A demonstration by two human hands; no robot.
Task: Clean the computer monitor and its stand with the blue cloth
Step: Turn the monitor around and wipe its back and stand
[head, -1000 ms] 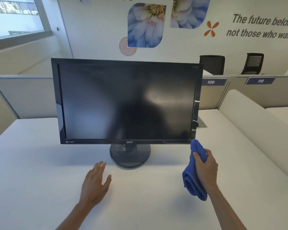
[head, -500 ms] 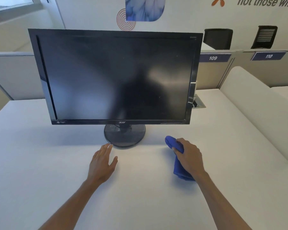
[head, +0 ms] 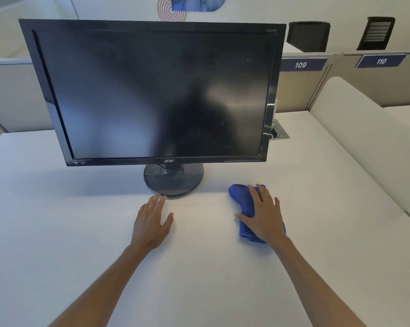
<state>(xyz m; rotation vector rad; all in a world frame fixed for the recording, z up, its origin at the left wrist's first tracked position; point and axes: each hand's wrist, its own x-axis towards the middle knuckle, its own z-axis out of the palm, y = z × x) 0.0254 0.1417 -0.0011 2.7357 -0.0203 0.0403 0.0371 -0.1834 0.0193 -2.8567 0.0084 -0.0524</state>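
Resting flat on the bunched blue cloth (head: 244, 206), fingers spread, the right hand (head: 263, 215) pins it to the white surface (head: 57, 232) right of the monitor's round stand (head: 173, 180), probably pausing. The left hand (head: 152, 223) lies open and empty near the stand. Nothing blocks the Acer monitor (head: 156, 90); partitions (head: 300, 86) stand far behind.

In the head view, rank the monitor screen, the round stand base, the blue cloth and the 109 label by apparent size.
1. monitor screen
2. round stand base
3. blue cloth, partly under the right hand, so its full extent is hidden
4. 109 label, though it sits farther from the camera
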